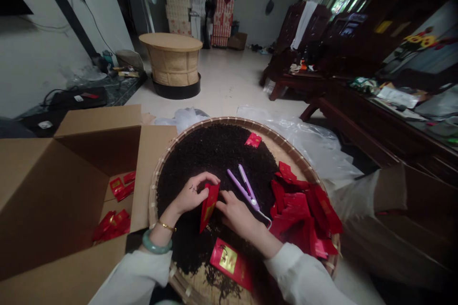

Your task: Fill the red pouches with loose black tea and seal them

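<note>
My left hand (195,193) pinches a red tea packet (210,207) between thumb and fingers, holding it upright over a bed of dark loose tea leaves (214,147). Close against the packet's right side is my right hand (238,214), its fingers curled in; whatever they hold is hidden. Just beyond it, a purple hand-held sealer (246,188) lies on the tea with its jaws apart. Another red packet with a gold label (229,262) lies flat below my hands. The tea is spread in a round woven bamboo tray (154,190).
Red packets (300,209) are heaped at the tray's right, and a small red packet (253,140) lies near its far rim. An open cardboard box (96,152) with several filled red packets (114,224) stands left. Plastic sheeting (304,138) and a wooden bench (386,128) are right.
</note>
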`<state>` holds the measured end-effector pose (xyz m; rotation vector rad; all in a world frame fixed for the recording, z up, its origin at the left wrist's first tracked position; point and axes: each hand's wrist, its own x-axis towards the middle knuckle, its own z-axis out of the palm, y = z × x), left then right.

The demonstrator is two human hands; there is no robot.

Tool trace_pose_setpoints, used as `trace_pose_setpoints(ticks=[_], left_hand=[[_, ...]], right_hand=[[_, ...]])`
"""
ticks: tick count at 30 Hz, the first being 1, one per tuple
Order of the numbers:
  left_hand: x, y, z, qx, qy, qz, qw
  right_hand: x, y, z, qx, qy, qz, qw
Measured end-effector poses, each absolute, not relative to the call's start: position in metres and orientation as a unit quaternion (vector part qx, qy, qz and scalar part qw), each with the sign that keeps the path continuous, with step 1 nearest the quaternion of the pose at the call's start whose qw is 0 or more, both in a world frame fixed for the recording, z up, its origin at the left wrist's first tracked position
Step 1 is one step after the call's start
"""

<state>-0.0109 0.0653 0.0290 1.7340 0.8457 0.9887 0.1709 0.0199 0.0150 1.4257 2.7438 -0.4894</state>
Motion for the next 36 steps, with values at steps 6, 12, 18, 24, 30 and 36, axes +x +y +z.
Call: trace_pose_setpoints(ticks=[6,12,18,24,30,36], left_hand=[[-0.014,0.059,0.032,0.798,0.402,0.294,0.339],[-0.021,0.054,0.044,0.844,0.428,0.239,0.217],[-0.02,0.038,0.062,0.859,0.41,0.208,0.224],[-0.022,0.028,0.067,0.89,0.369,0.184,0.196],[-0.019,0.027,0.062,0.927,0.293,0.197,0.13],[-0.021,0.025,0.061,0.924,0.308,0.219,0.067]], right_hand=[[0.189,0.022,0.001,0.52,0.803,-0.251,-0.144],[0.193,0.026,-0.008,0.498,0.541,-0.567,-0.371],[0.197,0.029,0.006,0.37,0.27,-0.794,-0.4],[0.204,0.038,0.031,0.372,0.274,-0.789,-0.404],[0.198,0.041,0.072,0.387,0.365,-0.738,-0.414],[0.185,0.038,0.083,0.453,0.572,-0.593,-0.341]])
